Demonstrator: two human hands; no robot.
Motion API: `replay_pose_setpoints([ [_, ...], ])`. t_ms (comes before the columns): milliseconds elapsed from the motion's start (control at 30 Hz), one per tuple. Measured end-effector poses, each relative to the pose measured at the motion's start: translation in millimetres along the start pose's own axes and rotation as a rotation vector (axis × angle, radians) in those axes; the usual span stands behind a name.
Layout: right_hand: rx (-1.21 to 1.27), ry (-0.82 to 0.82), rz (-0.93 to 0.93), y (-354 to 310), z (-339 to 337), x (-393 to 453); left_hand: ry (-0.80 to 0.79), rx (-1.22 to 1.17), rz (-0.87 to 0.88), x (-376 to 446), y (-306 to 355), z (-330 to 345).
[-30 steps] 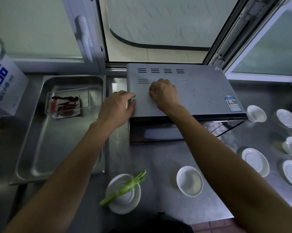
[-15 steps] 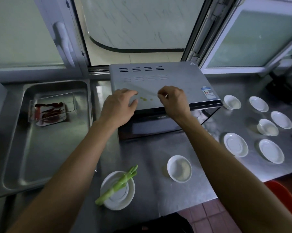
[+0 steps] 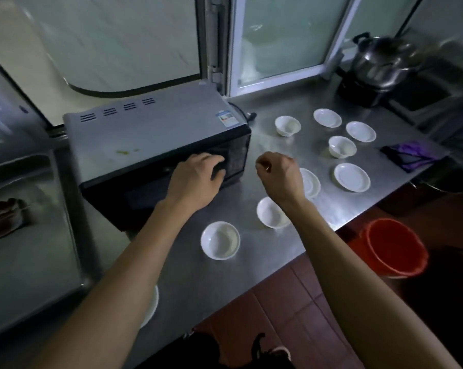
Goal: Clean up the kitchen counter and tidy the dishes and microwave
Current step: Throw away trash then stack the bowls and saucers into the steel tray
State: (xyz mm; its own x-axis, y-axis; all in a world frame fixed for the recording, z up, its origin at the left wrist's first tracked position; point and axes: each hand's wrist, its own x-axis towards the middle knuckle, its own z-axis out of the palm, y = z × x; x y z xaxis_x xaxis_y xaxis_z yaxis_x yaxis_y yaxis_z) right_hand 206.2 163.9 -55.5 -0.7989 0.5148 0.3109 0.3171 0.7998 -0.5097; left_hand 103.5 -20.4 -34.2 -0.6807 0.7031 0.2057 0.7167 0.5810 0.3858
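Note:
The grey-topped microwave [image 3: 150,134] stands on the steel counter [image 3: 225,283] with small green smears [image 3: 123,152] on its top. My left hand [image 3: 198,177] rests on the right part of its dark front, fingers over the control panel. My right hand [image 3: 278,174] hovers just right of the microwave, curled, pinching what looks like a small pale scrap. White bowls [image 3: 220,241] [image 3: 271,213] [image 3: 287,125] [image 3: 342,146] and saucers [image 3: 352,177] [image 3: 327,118] [image 3: 360,131] are scattered on the counter to the right.
A purple cloth [image 3: 411,154] lies at the counter's right edge. A red bucket [image 3: 392,247] stands on the floor below. A steel pot [image 3: 379,59] sits on a cooker at back right. A steel tray [image 3: 25,262] with a chilli container [image 3: 1,217] is on the left.
Both hands left the microwave's top. My left hand dropped onto its front, my right hand drew off to the right, still curled. The view swung right.

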Motion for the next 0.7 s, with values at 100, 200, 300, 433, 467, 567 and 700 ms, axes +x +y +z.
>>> replay_pose_setpoints([
  [100,-0.002,0.013,0.086,59.3,-37.9,-38.0,-0.081,0.014,0.055,-0.3,63.3,38.7],
  [200,0.021,0.03,0.203,121.6,-72.7,-78.1,-0.163,0.006,0.1,-2.6,128.7,75.8],
  [300,0.038,0.053,0.301,180.5,-104.6,-120.5,-0.225,-0.008,0.142,-7.0,191.2,111.3],
  [433,0.021,0.102,0.382,241.9,-144.9,-170.5,-0.309,-0.013,0.25,-11.8,266.9,154.7],
  [467,0.008,0.11,0.396,254.5,-153.0,-180.2,-0.329,-0.015,0.272,-11.8,283.2,164.3],
  [567,-0.013,0.115,0.469,287.6,-172.6,-204.7,-0.382,-0.015,0.332,-10.4,324.9,192.0],
  [700,-0.029,0.148,0.545,324.5,-186.5,-227.8,-0.462,0.0,0.393,-7.8,364.6,222.2],
])
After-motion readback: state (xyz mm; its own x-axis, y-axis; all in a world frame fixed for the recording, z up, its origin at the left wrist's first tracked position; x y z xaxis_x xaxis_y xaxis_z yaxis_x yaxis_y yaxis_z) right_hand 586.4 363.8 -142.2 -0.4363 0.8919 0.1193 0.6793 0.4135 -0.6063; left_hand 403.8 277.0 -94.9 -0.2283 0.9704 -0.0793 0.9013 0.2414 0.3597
